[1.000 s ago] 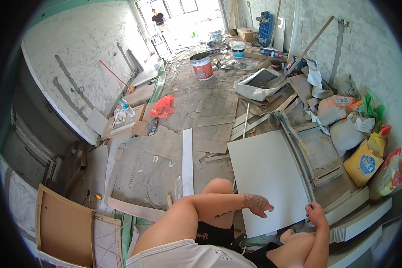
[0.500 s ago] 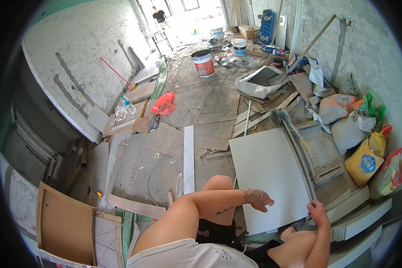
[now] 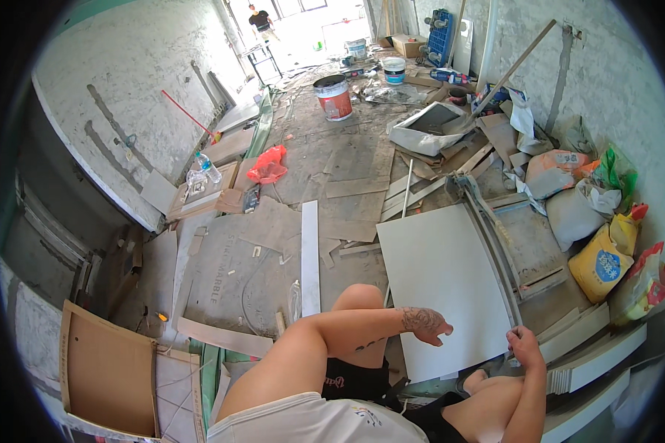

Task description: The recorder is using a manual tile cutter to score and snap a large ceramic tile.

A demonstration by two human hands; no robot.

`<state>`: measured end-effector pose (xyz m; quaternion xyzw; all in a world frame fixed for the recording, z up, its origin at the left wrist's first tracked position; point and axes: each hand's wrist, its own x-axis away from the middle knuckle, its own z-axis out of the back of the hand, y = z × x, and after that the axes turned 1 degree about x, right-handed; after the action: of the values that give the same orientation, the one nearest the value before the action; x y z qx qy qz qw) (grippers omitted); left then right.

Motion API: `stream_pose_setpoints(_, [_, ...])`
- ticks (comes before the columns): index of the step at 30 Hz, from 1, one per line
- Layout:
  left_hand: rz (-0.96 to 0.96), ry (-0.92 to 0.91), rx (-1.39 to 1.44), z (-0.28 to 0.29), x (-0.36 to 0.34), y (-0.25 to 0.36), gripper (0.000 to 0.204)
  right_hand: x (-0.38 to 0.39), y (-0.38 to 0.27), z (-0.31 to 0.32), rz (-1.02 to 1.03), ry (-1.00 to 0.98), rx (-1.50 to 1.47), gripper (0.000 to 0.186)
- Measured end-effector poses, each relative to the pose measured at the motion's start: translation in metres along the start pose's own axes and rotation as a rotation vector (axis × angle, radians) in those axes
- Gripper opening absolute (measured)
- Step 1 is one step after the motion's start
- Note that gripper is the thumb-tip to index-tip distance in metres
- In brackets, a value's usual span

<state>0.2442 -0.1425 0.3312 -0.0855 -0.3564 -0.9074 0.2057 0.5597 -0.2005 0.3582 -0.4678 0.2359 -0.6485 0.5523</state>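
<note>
Rough plaster walls (image 3: 155, 59), streaked with grey filler, bounded a dusty floor (image 3: 295, 151) strewn with flat brown sheets. One large rectangular panel (image 3: 451, 284), pale, smooth and matt, lay directly in front of the person, reaching back toward the lap. One long, straight metal rail (image 3: 490, 255) ran beside the panel's right edge. To the left stood one shallow, rectangular brown cardboard tray (image 3: 109, 376), and nearer the middle lay one narrow white strip (image 3: 310, 258) with straight edges. Among crumpled sacks at the right was one bulging yellow sack (image 3: 598, 264). Three round buckets stood farther off: one red-and-white bucket (image 3: 333, 101) with a dark rim, one white-and-blue bucket (image 3: 394, 72), and one paler bucket (image 3: 356, 50) behind. One thin, wrinkled red plastic bag (image 3: 267, 165) lay left of centre. The tattooed left hand (image 3: 428, 326) was over the panel, its fingers released, loosely bent and empty; contact was unclear. The right hand (image 3: 523, 345) was at the rail's near end, fingers curled inward, though I could not tell whether they grasped it. Smallest was one clear plastic bottle (image 3: 209, 170).
</note>
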Motion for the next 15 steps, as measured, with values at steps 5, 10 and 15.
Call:
stream_pose_setpoints(5, [0.008,-0.015,0.007,-0.001,0.0,0.004,0.043,0.004,-0.004,0.0,-0.005,0.01,0.028,0.022])
stream_pose_setpoints(10, [-0.006,-0.051,-0.007,-0.003,-0.001,0.009,0.043,0.004,-0.007,-0.001,0.012,-0.008,0.05,0.019])
stream_pose_setpoints(15, [0.001,-0.11,-0.026,-0.007,-0.004,0.012,0.043,0.005,-0.013,-0.002,-0.003,-0.006,0.045,0.02])
